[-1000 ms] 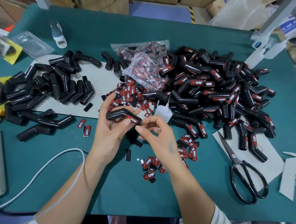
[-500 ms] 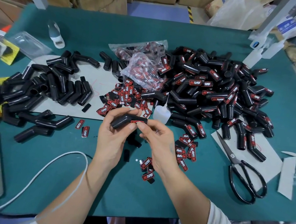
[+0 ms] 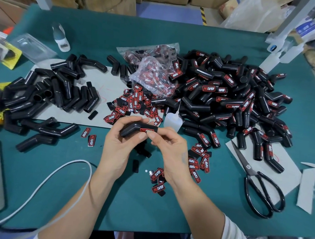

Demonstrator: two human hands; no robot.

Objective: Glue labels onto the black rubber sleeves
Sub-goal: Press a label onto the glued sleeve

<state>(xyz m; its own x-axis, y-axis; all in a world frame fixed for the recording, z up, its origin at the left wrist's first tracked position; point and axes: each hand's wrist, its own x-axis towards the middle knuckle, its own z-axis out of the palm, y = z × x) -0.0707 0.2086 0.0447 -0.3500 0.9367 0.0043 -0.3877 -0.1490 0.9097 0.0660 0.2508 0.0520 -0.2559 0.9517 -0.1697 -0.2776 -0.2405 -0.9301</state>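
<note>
Sleeve (image 3: 138, 130) lies crosswise between our hands — left hand (image 3: 117, 150) grips its bend, right hand (image 3: 168, 151) pinches the label (image 3: 147, 130) end.

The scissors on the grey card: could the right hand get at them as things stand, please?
Probably yes. The scissors lie open on the right, nothing on top, with bare table between them and the right hand. That hand first has to let go of the label it presses onto the sleeve.
</note>
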